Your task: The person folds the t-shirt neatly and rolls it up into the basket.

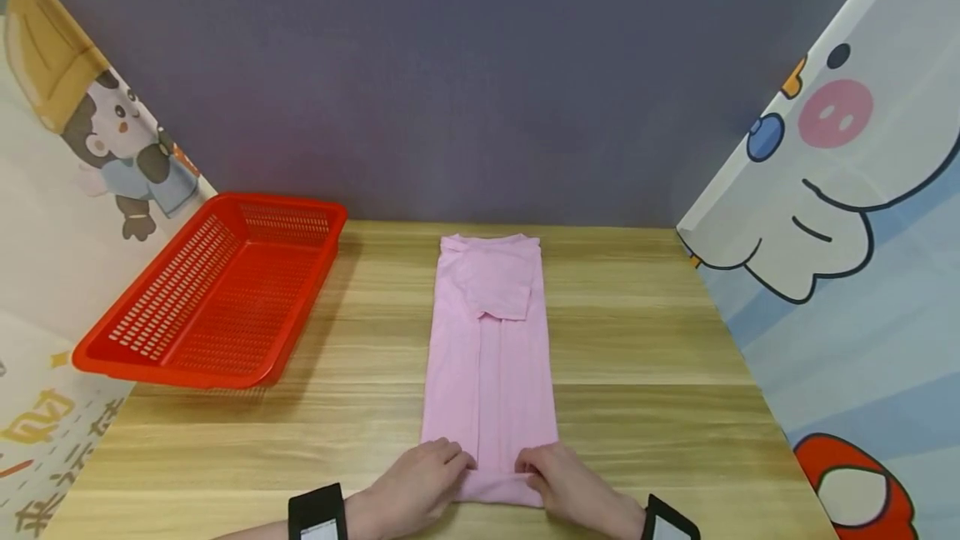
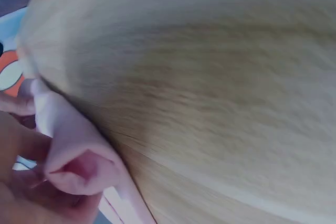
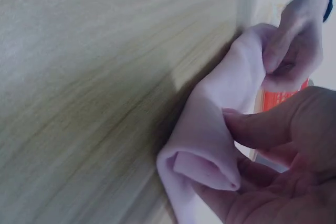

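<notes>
Figure: near hem of a folded garment held in both hands. The long, narrow pink cotton T-shirt (image 1: 489, 357), folded lengthwise with its sleeves turned in, lies flat down the middle of the light wood-grain table (image 1: 645, 340), collar end far from me, hem end at the near edge. My left hand (image 1: 416, 486) pinches the near left corner of the hem, and my right hand (image 1: 570, 486) pinches the near right corner. Both are clamped on the cloth, fingers curled over it and thumbs beneath. In the right wrist view the hem (image 3: 210, 156) is rolled into a small loop against my fingers (image 3: 262, 129), and the left wrist view shows the same rolled edge (image 2: 73, 150).

Risk, as I judge it: the hem is bunched rather than flat in each pinch, so a lift from here could carry only the top layer and let the lengthwise fold open. Uneven pull between the two hands would skew the strip, and a loose sleeve panel could slide out.

The red perforated plastic basket (image 1: 217, 294) sits at the far left of the table, well apart from the shirt, and nothing is in it.
</notes>
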`<state>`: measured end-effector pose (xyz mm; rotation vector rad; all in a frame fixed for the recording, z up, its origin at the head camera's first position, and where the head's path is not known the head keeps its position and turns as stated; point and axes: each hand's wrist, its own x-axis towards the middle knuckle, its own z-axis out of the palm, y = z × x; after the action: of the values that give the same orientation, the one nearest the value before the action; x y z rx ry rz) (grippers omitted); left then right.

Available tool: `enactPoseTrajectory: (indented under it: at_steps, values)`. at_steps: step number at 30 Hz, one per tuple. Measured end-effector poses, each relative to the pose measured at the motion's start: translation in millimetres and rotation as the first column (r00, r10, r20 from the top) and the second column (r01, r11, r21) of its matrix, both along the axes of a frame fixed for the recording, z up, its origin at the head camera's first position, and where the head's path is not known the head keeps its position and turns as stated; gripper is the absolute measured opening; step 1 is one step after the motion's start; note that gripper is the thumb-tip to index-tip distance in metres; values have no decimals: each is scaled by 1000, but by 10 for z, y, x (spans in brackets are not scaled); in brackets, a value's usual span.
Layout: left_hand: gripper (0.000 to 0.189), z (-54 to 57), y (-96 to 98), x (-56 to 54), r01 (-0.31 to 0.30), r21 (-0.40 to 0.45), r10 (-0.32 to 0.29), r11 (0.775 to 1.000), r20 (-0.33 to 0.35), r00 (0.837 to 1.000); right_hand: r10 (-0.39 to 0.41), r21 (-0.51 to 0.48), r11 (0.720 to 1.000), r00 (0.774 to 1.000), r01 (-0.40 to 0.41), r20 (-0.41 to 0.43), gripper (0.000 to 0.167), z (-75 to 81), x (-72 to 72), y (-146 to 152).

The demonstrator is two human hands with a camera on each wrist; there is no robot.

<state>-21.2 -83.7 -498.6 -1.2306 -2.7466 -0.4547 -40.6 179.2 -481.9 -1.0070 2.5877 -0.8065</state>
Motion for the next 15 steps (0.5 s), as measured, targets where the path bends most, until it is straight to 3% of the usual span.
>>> enactPoseTrajectory:
  at_steps: [3,5,7,10,13,15]
  values:
    - [16,-23,-22,-25,58,-43,-65,997,-180,981,-26,-17,1000,1000,26,13,19,-29,-12,8]
    - [20,-33,-39,-33,81,-50,-90,995,-209,974,-29,-30,999,999,30,20,19,-38,-11,13]
    - [19,-33,-47,-29,92,-23,-94,995,-154,984,-16,-54,998,1000,15,-13,19,-53,-7,23]
    - [13,-28,-45,-18,54,48,-54,997,3,999,6,-58,998,996,-11,-93,21,-72,13,24]
    - [13,-15,-31,-22,-20,122,0,992,156,988,31,-15,999,986,-34,-167,29,-88,48,20]
    - [17,-7,-21,-32,-55,138,27,989,192,981,62,40,998,976,-55,-210,32,-98,73,23]
